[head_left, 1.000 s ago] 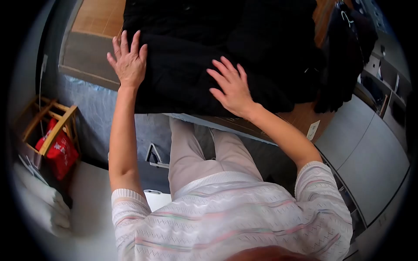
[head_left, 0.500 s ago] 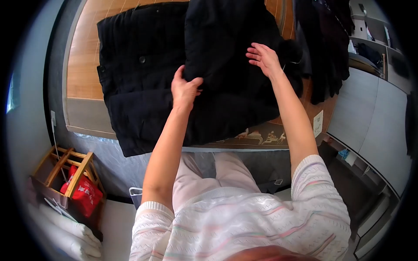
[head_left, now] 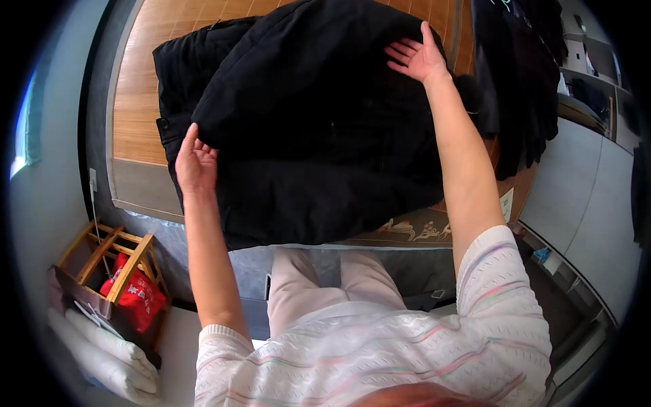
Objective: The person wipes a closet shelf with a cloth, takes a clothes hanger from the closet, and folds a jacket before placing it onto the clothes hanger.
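Note:
A large black garment (head_left: 305, 149) with a button near its left edge is spread over the mat-covered bed. Part of it is lifted and folded over toward the left. My left hand (head_left: 197, 161) has its thumb and fingers closed on the edge of that raised part. At the upper right, my right hand (head_left: 419, 57) is open, palm turned up and fingers spread, against the right side of the raised cloth.
More dark clothing (head_left: 519, 88) lies at the right beside the garment. A wooden stool frame (head_left: 129, 268) with a red bag (head_left: 141, 298) stands at lower left, near white rolled bedding (head_left: 108, 349). A grey cabinet (head_left: 576, 183) is at the right.
My left hand has moved left with the garment's upper layer, which now covers most of the buttoned part. My right hand stays open and has turned palm up.

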A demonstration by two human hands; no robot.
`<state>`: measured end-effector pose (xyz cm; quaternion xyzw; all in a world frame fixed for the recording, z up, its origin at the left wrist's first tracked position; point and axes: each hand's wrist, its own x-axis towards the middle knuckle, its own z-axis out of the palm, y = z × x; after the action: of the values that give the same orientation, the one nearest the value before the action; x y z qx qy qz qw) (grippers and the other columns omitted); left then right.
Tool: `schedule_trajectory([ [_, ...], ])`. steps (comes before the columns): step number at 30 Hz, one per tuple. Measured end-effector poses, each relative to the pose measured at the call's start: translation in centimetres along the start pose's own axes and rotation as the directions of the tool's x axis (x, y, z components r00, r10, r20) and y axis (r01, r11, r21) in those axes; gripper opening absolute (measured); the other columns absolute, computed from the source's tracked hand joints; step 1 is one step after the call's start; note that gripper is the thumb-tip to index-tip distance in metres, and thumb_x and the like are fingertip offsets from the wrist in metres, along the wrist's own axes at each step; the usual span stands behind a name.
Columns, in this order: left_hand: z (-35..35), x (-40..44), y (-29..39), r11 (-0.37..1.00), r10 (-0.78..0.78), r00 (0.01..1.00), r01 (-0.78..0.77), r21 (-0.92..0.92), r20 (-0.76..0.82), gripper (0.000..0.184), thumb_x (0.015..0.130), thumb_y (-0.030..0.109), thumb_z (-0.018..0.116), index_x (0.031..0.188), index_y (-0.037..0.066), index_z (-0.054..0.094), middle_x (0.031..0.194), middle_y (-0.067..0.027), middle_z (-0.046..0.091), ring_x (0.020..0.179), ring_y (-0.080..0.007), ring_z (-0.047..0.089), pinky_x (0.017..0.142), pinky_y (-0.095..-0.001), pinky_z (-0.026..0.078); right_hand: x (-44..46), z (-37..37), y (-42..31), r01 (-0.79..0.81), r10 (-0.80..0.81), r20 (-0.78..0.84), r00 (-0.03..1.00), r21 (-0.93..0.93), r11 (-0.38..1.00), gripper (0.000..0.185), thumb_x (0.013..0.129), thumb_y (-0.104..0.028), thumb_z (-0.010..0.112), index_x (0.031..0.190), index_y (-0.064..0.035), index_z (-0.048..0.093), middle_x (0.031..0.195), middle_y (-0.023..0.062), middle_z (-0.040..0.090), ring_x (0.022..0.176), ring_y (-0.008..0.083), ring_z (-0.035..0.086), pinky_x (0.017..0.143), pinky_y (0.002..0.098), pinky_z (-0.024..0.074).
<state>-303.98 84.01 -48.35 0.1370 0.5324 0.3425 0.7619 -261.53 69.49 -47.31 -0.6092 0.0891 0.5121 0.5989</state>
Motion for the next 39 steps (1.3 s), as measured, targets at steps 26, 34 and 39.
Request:
schedule_trajectory([
  [26,1.1,2.1,5.1,0.974,-0.179,0.981,0.167,0.150,0.071,0.037,0.085,0.016,0.059,0.117,-0.001,0.051,0.111,-0.0087,0.058,0.107,-0.0207,0.052,0.095,-0.0322,0.037,7.7,-3.4,2.4,0.160,-0.155,-0.052,0.986,0.102,0.982,0.015,0.072,0.004,0.060,0.086,-0.0018,0.059,0.087,0.0104,0.062,0.080,0.0241,0.057,0.072,0.0388,0.0441],
  [34,-3.4,8.9,3.6,0.833,0.282,0.957,-0.206,0.513,-0.074,0.031,0.082,0.015,0.064,0.105,-0.004,0.057,0.098,-0.0120,0.061,0.084,-0.0181,0.059,0.081,-0.0272,0.046,7.0,-2.7,3.7,0.279,-0.271,-0.171,0.947,0.025,0.960,0.021,0.068,0.004,0.065,0.087,0.0005,0.057,0.085,0.0128,0.061,0.079,0.0252,0.058,0.066,0.0404,0.0460],
  [39,-4.7,10.0,5.9,0.406,0.669,0.734,-0.490,0.771,0.114,0.031,0.080,0.010,0.061,0.108,-0.002,0.055,0.094,-0.0084,0.061,0.087,-0.0173,0.056,0.079,-0.0251,0.042,5.0,-1.8,3.0,0.331,-0.826,-0.290,0.484,-0.813,0.480,0.028,0.068,-0.015,0.068,0.090,-0.0023,0.056,0.086,0.0119,0.062,0.079,0.0260,0.059,0.068,0.0393,0.0478],
])
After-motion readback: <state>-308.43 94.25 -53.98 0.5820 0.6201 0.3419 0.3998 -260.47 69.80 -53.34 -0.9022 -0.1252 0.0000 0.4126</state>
